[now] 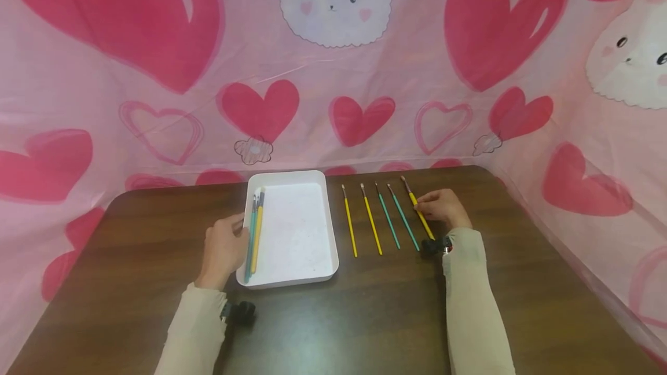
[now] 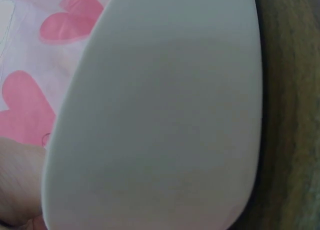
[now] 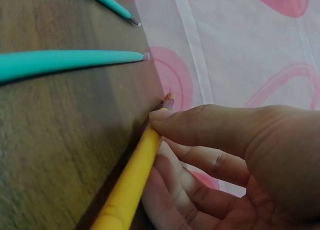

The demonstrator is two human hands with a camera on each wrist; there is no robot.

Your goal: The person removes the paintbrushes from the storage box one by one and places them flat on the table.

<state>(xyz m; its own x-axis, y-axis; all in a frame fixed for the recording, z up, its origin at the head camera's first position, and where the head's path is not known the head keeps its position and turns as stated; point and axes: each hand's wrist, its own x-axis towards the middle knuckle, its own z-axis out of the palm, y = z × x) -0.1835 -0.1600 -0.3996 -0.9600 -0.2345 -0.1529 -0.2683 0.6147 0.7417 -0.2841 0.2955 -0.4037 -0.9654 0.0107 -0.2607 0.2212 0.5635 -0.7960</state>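
A: R hand (image 1: pixel 443 207), state?
B: Thumb + fingers pinched on yellow brush (image 1: pixel 424 221), qty 1, R end of row; bristles point far. Flat on table (image 1: pixel 333 334) or slightly raised: can't tell.
A: Rest of row?
B: L to R: two yellow brushes (image 1: pixel 350 221), two teal brushes (image 1: pixel 388 216). All apart, bristles far, R of tray (image 1: pixel 299 230).
A: L hand (image 1: pixel 224 247)?
B: At tray's L rim, apparently touching; gripping or just resting, can't tell.
A: Tray contents?
B: Small bunch of brushes (image 1: pixel 257 239), teal + yellow, along L wall; exact qty unclear.
A: Step in hand?
B: Prob. pickup or set-down of row's R-end brush; can't say which.
A: Next move calls for?
B: If pickup: firm pinch, lift clear of nearest teal. If set-down: handle flat, spaced like the others, fingers off gently.
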